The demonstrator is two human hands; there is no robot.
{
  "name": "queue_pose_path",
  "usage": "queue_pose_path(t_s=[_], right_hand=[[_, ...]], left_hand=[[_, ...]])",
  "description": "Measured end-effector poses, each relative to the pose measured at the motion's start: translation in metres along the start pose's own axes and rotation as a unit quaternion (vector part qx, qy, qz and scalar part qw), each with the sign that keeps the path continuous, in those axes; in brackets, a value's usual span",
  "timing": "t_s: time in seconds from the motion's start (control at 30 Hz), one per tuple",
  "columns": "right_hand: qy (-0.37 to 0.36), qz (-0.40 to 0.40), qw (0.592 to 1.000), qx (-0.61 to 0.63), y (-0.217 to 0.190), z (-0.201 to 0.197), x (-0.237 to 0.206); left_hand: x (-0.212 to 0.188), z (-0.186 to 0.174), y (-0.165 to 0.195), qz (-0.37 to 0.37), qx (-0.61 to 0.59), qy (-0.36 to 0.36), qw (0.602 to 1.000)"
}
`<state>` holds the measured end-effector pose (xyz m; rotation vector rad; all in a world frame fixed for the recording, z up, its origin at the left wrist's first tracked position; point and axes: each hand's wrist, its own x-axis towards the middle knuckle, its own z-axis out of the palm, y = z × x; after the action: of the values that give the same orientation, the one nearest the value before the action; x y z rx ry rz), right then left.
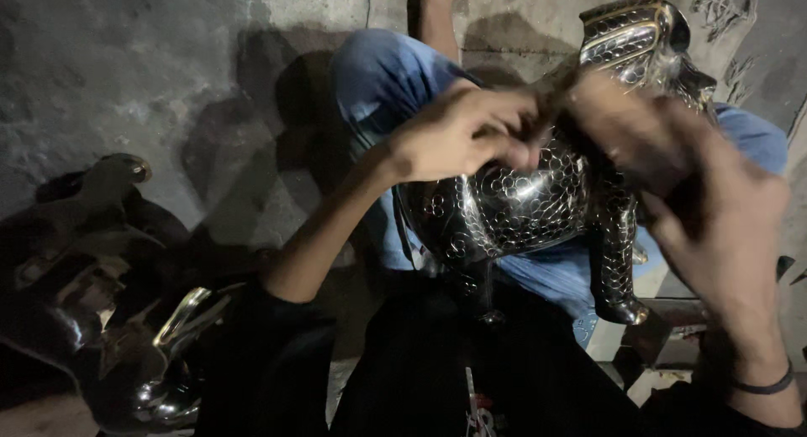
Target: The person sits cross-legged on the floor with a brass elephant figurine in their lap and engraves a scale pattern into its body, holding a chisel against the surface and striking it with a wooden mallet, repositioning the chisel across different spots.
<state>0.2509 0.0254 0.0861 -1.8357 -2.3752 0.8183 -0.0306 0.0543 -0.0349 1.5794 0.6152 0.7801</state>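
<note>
A shiny metal animal figure point(513, 206) with a scale-like engraved pattern rests over my lap, its head point(635, 34) at the upper right and one leg point(618, 269) hanging down. My left hand point(458, 134) is closed against the figure's upper back, pinching something small and dark that I cannot make out. My right hand point(672, 164) is blurred and lies over the figure's neck and shoulder, fingers spread on it.
Blue-clad legs point(387, 76) stretch out on the grey concrete floor point(126, 67). Several dark metal pieces point(101, 294) with brass-coloured edges lie at the lower left. A dark band circles my right wrist point(761, 386).
</note>
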Motion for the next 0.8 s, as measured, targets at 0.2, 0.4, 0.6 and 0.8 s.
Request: queue_pose_path(t_s=[0.2, 0.4, 0.6, 0.8], right_hand=[[0.038, 0.011, 0.996, 0.08, 0.039, 0.008, -0.013], [0.059, 0.014, 0.99, 0.123, 0.077, 0.023, -0.003], [0.039, 0.119, 0.976, 0.178, 0.086, 0.029, 0.012], [-0.033, -0.055, 0.973, 0.224, 0.069, 0.021, 0.039]], left_hand=[[-0.009, -0.009, -0.007, 0.043, -0.009, 0.129, 0.991], [-0.006, 0.0, 0.002, -0.04, -0.092, 0.058, 0.993], [0.001, 0.001, 0.004, -0.05, -0.117, 0.03, 0.991], [0.002, -0.001, 0.007, -0.079, -0.104, 0.009, 0.991]])
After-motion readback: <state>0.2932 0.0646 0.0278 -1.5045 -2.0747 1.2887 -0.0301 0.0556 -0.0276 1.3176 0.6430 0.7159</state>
